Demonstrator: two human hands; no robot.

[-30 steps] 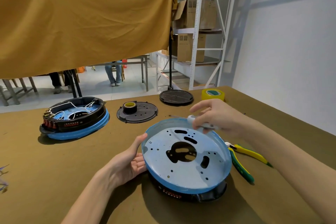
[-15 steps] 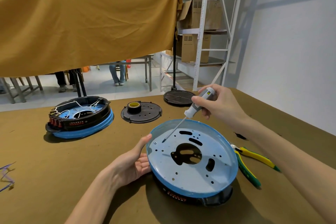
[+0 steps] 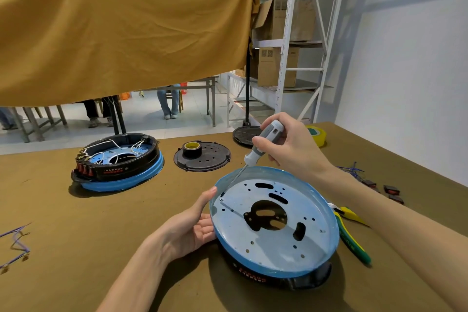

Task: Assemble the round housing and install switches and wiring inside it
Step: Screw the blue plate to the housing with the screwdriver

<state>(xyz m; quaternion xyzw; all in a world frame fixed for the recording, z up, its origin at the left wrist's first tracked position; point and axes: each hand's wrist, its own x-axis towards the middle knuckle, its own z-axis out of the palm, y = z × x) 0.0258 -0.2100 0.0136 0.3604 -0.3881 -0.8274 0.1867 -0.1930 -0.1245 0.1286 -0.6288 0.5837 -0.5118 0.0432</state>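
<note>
your right hand [image 3: 291, 144] is wrapped around the grey screwdriver [image 3: 263, 144] in the upper middle of the frame, its tip down at a small screw [image 3: 221, 199] near the left rim of the blue plate [image 3: 268, 240], which sits on the black housing [image 3: 298, 278] at lower centre. your left hand [image 3: 188, 229] lies open against the plate's left edge, steadying it. hold the shaft square over the screw, press lightly, and brace the rim so the plate cannot turn.
</note>
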